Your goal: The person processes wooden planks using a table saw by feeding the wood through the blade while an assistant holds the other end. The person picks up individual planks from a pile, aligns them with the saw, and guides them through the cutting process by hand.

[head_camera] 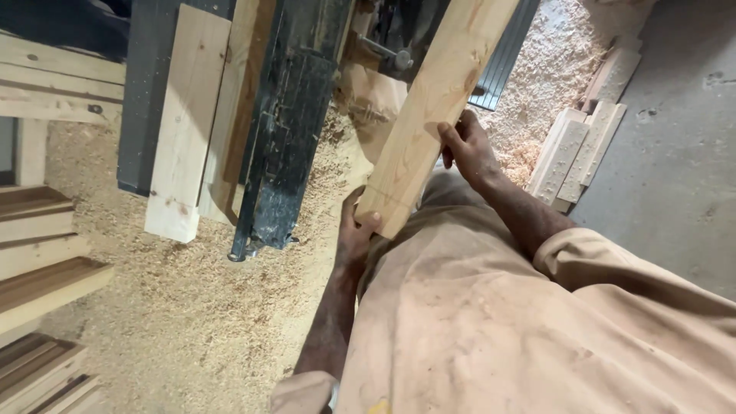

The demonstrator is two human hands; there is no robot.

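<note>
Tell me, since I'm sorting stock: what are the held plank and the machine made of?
The plank looks like pale, unfinished softwood: visible grain, knots. The machine seems dark painted metal, scuffed and dusted with sawdust.

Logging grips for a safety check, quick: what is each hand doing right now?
Left hand: closed on the near end of the wooden plank.
Right hand: closed on the same plank's edge, higher up.
</note>
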